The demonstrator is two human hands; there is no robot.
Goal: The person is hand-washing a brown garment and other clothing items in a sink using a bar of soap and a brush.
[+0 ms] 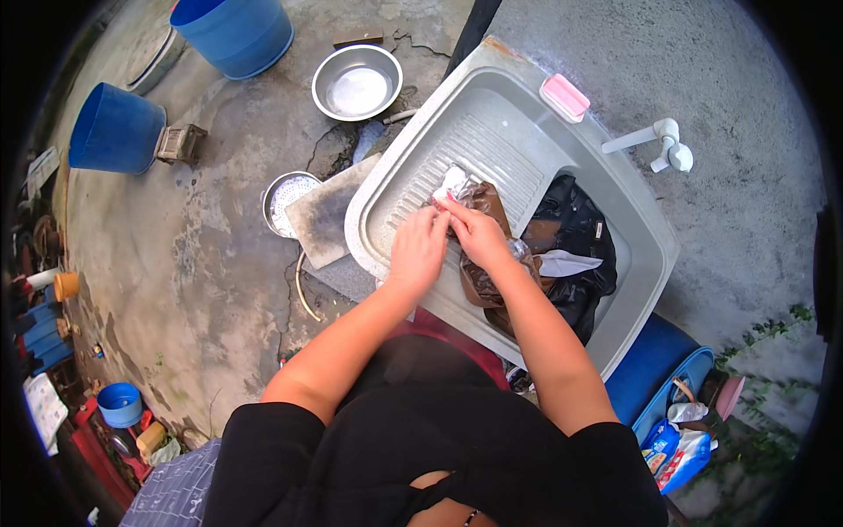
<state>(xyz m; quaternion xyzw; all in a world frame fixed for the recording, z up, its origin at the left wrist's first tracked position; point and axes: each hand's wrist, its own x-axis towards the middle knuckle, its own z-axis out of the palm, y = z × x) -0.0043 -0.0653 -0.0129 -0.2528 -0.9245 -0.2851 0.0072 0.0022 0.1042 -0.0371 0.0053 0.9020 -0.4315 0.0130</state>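
A wet brown garment (484,286) lies bunched on the ribbed washboard (487,141) of a grey laundry sink (408,141). White suds or a shiny wet patch show at its upper end. My left hand (418,247) and my right hand (479,237) meet over that end, their fingers closed on the cloth. A small red bit shows at the fingertips; what it is I cannot tell. To the right, in the deep basin, is a soaked black garment (573,290) with a white cloth piece (568,263) on it.
A pink soap dish (565,97) sits on the sink's rim near a white plastic tap (668,145). A metal basin (357,83), a colander (290,197), a stone slab (332,211) and blue tubs (118,128) stand left. A blue barrel (655,369) stands right.
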